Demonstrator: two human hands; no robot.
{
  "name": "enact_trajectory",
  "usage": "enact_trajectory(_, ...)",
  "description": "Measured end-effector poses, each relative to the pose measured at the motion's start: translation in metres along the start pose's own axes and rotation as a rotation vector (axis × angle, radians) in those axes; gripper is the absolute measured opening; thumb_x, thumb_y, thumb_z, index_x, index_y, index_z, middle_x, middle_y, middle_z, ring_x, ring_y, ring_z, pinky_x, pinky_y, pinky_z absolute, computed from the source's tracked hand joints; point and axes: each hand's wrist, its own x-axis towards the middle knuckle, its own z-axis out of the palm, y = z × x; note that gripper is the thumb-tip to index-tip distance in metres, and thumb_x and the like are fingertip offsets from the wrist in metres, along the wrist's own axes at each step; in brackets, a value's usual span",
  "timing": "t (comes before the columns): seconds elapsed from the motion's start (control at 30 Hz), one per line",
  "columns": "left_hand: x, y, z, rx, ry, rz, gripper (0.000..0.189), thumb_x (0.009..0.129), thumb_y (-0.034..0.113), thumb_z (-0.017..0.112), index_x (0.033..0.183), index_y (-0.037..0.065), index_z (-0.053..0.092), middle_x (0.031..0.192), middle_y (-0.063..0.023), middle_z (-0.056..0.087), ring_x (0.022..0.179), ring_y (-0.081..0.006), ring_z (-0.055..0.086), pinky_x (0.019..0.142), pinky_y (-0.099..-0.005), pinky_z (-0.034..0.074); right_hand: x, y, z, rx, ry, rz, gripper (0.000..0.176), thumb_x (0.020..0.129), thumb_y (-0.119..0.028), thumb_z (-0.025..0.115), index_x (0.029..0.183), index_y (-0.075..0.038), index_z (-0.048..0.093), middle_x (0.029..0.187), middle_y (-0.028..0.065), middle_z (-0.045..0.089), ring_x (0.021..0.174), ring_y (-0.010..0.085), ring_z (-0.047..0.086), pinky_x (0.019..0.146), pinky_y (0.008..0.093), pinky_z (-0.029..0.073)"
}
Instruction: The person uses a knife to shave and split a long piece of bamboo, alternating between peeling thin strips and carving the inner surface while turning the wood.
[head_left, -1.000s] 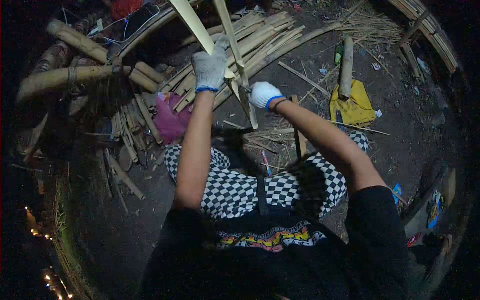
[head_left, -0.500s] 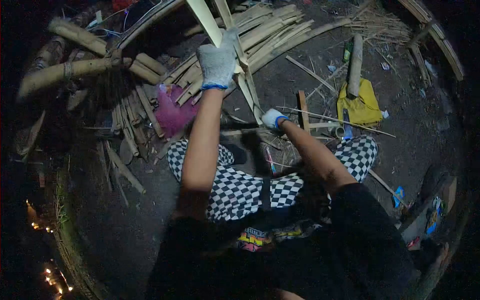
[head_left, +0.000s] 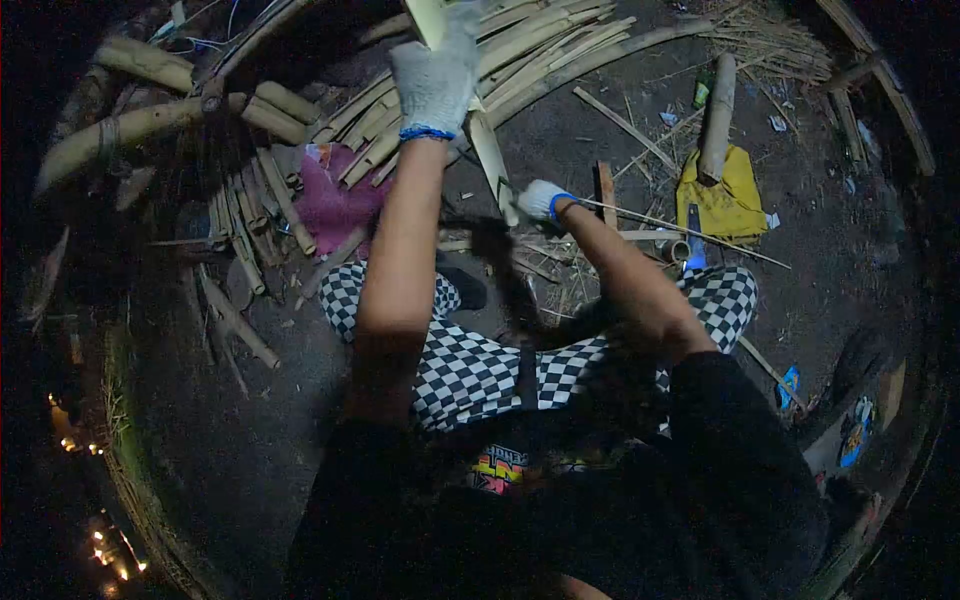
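Note:
My left hand (head_left: 435, 85), in a pale knit glove with a blue cuff, is closed around a split bamboo strip (head_left: 490, 160). One part of the strip rises past the top of the view; the other slants down towards my right hand. My right hand (head_left: 545, 200), gloved the same way, is curled closed beside the strip's lower end. Something dark shows at its fingers, but what it grips is hidden. Beyond my left hand lies a heap of split bamboo pieces (head_left: 545, 50).
A pink-purple sack (head_left: 340, 205) and a bundle of bamboo pieces (head_left: 240, 240) lie to the left. On the right, a round bamboo log (head_left: 717, 120) rests on a yellow cloth or bag (head_left: 730, 205). Small flames (head_left: 100, 550) glow at lower left.
My left hand has shifted up and slightly right with the bamboo strip. My right hand has moved up a little, near the strip's lower end. The view has shifted slightly.

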Motion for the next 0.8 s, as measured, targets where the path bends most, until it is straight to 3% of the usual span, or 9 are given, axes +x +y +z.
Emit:
enact_trajectory(0.17,0.019,-0.027,-0.007,-0.056,0.066,0.304,0.025,0.086,0.023,0.061,0.076,0.000,0.064,0.060,-0.0061,0.061,0.053,-0.0111,0.059,0.046,-0.0303,0.044,-0.028,-0.032,0.020,0.496,0.239,0.164,0.037,0.077,-0.032,0.051,0.091,-0.002,0.067,0.092,0.0255,0.063,0.091,0.0411,0.061,0.081,0.0437,0.049)
enact_trajectory(0.23,0.019,-0.030,-0.006,-0.388,-0.051,0.110,0.031,0.087,0.027,0.060,0.077,-0.002,0.064,0.059,-0.0074,0.062,0.056,-0.0143,0.061,0.049,-0.0316,0.045,0.019,-0.007,0.088,0.556,0.282,0.228,0.034,0.078,-0.031,0.050,0.089,-0.004,0.068,0.092,0.0236,0.064,0.090,0.0404,0.061,0.080,0.0448,0.049)
enact_trajectory(0.33,0.022,-0.036,-0.024,0.410,-0.131,0.306,0.043,0.092,0.034,0.052,0.093,-0.009,0.059,0.075,-0.0192,0.063,0.063,-0.0246,0.064,0.051,-0.0328,0.044,0.030,0.014,0.093,-0.022,-0.044,-0.088,0.030,0.076,-0.023,0.049,0.089,-0.004,0.068,0.092,0.0223,0.065,0.087,0.0396,0.063,0.077,0.0454,0.050)
enact_trajectory(0.47,0.010,-0.086,-0.036,0.516,0.103,0.677,0.036,0.081,0.024,0.067,0.094,-0.008,0.056,0.083,-0.0139,0.059,0.073,-0.0178,0.061,0.062,-0.0296,0.049,0.027,0.025,0.069,-0.260,-0.156,-0.209,0.030,0.076,-0.024,0.049,0.087,-0.003,0.067,0.091,0.0222,0.065,0.084,0.0384,0.064,0.074,0.0458,0.051)
enact_trajectory(0.57,-0.012,-0.178,-0.027,-0.140,-0.414,-0.113,0.069,0.064,0.039,0.080,0.109,-0.005,0.050,0.099,-0.0168,0.055,0.091,-0.0256,0.055,0.083,-0.0352,0.045,0.024,0.023,0.072,-0.254,-0.081,-0.269,0.027,0.077,-0.021,0.049,0.086,-0.004,0.068,0.084,0.0210,0.066,0.080,0.0362,0.065,0.070,0.0450,0.052)
enact_trajectory(0.67,-0.049,-0.226,0.015,0.630,-0.310,0.048,0.068,0.068,0.052,0.073,0.100,-0.006,0.059,0.097,-0.0194,0.060,0.089,-0.0265,0.059,0.076,-0.0377,0.046,0.032,0.027,0.085,-0.225,-0.084,-0.259,0.023,0.077,-0.021,0.053,0.082,-0.003,0.067,0.080,0.0215,0.066,0.075,0.0361,0.066,0.066,0.0443,0.053)
enact_trajectory(0.73,-0.048,-0.194,0.030,0.466,-0.404,-0.224,0.062,0.072,0.050,0.071,0.094,-0.007,0.061,0.085,-0.0175,0.062,0.080,-0.0259,0.062,0.070,-0.0364,0.047,0.028,0.028,0.077,-0.191,-0.103,-0.295,0.023,0.077,-0.022,0.055,0.080,-0.002,0.067,0.078,0.0214,0.066,0.073,0.0352,0.066,0.064,0.0436,0.053)
enact_trajectory(0.77,-0.047,-0.184,0.033,0.297,-0.486,-0.487,0.058,0.076,0.048,0.068,0.089,-0.008,0.063,0.074,-0.0157,0.065,0.070,-0.0253,0.064,0.064,-0.0352,0.048,0.021,0.025,0.068,0.249,-0.192,-0.130,0.023,0.077,-0.022,0.056,0.078,-0.001,0.066,0.076,0.0208,0.066,0.071,0.0336,0.066,0.063,0.0427,0.053)
enact_trajectory(0.8,-0.048,-0.191,0.040,0.122,-0.439,-0.289,0.058,0.077,0.052,0.065,0.072,-0.006,0.064,0.063,-0.0145,0.063,0.065,-0.0248,0.064,0.060,-0.0364,0.047,0.019,0.025,0.070,0.469,-0.245,-0.044,0.023,0.077,-0.022,0.056,0.077,-0.001,0.066,0.075,0.0205,0.066,0.070,0.0327,0.066,0.062,0.0423,0.053)
